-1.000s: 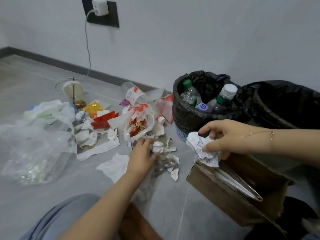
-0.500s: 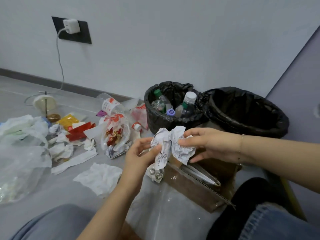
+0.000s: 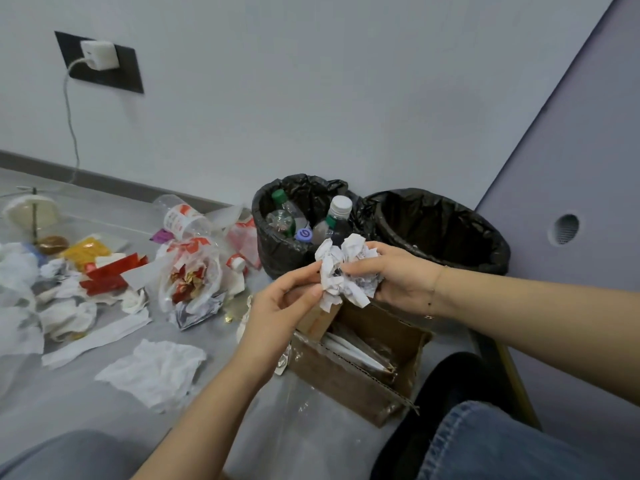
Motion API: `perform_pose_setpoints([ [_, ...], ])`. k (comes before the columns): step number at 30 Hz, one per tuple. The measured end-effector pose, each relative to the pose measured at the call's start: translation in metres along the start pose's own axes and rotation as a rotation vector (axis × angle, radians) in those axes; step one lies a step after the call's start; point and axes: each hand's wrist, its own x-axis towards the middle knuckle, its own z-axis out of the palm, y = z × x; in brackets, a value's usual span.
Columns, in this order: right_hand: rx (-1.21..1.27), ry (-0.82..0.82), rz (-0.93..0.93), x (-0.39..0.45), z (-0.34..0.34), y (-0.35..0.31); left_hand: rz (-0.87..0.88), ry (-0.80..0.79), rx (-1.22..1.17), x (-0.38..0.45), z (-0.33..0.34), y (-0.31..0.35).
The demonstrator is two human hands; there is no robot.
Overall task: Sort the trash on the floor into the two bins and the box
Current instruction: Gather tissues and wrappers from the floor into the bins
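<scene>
While both hands (image 3: 277, 306) (image 3: 398, 275) pinch the paper wad (image 3: 346, 271), lower it into the near box (image 3: 346, 386) before releasing.

The crumpled paper (image 3: 346, 271) hides the right hand's (image 3: 398, 282) fingertips; white trash (image 3: 14, 299) is cut by the left edge.

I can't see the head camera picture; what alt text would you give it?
Two hands, the left hand and right hand, hold a crumpled white paper wad above an open cardboard box on the floor. Behind stand two black-lined bins: the left bin holds plastic bottles; the right bin looks empty. Wrappers and tissues litter the floor at left.
</scene>
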Motion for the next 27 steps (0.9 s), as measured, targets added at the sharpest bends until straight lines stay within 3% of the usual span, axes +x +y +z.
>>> perform_pose_setpoints([
  [4,-0.201,0.293,-0.263,-0.005,-0.007,-0.001,0.026,-0.144,0.074,0.011,0.005,0.010],
  [8,-0.219,0.434,-0.459,-0.003,-0.015,-0.014,0.020,-0.218,0.178,0.031,0.008,0.020],
  [12,-0.221,0.736,-0.544,0.014,-0.059,-0.041,-0.021,-0.287,0.795,0.039,0.009,-0.010],
  [14,-0.340,0.844,-0.453,0.024,-0.089,-0.048,-0.098,-0.335,1.006,0.035,0.007,-0.031],
  [18,-0.528,0.759,-0.011,0.030,-0.114,-0.048,-0.176,-0.350,1.120,0.027,0.002,-0.050],
  [20,-0.528,0.673,0.102,0.030,-0.109,-0.047,-0.188,-0.349,1.107,0.025,0.000,-0.054],
  [24,-0.387,0.657,-0.125,0.033,-0.083,-0.040,-0.164,-0.319,1.085,0.020,-0.005,-0.057],
  [27,-0.435,0.570,-0.331,0.026,-0.055,-0.041,-0.175,-0.281,1.022,0.011,-0.007,-0.054],
])
